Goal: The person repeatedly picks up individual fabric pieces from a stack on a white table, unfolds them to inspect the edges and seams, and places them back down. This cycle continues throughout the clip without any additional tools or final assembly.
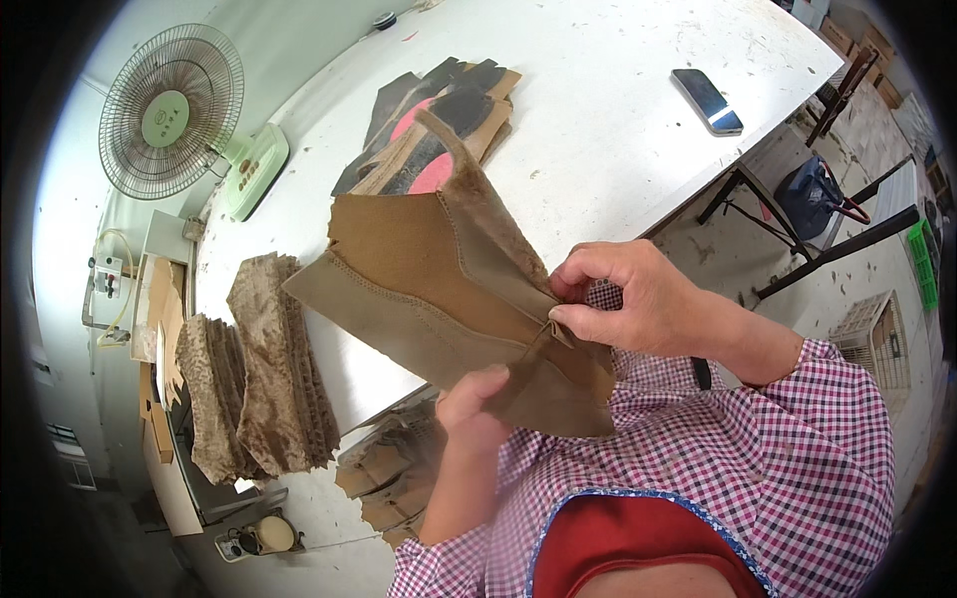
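A stitched brown leather piece, shaped like a boot upper (409, 264), is spread between my hands over the table's near edge. Seams run along its panels, and a furry strip shows along its upper right edge. Thumb and fingers of my right hand (638, 299) pinch that right edge, where the material is gathered into small folds. Slightly blurred, my left hand (474, 407) grips the lower edge with the thumb on top; its other fingers are hidden behind the leather.
On the white table (578, 90) lie a pile of dark and tan cut pieces (439, 120), two stacks of furry brown pieces (284, 369) and a phone (706, 102). A green fan (171, 112) stands at the left. Beyond the right edge is a dark chair (847, 244) with a bag.
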`<state>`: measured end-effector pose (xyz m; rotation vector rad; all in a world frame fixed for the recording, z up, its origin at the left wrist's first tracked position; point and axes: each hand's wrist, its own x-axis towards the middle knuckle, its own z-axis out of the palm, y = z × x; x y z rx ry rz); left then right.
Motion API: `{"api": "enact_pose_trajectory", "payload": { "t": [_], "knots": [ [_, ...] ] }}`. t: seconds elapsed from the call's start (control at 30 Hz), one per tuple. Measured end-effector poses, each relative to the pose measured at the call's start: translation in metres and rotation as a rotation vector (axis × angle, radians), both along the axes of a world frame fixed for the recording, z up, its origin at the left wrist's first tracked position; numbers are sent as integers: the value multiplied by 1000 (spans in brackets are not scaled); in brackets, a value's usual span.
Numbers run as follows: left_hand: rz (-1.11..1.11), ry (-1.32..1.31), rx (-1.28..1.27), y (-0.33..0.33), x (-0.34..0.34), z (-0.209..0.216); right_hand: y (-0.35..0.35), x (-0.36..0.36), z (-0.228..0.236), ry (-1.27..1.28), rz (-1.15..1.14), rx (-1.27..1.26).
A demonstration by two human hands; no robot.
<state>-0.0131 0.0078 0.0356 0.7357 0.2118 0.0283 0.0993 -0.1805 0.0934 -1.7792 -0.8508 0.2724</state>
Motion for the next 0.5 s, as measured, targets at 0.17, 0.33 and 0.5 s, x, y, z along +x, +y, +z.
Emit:
{"api": "enact_pose_trajectory", "payload": {
  "t": [0.17,0.33,0.5],
  "knots": [
    [70,20,52,-7,0,-1,2,-14,-3,-32,-102,1],
    [122,52,182,-15,3,1,7,-22,-17,-129,-154,72],
    [30,36,215,-8,1,-2,9,-21,-27,-118,-99,122]
  ]
}}
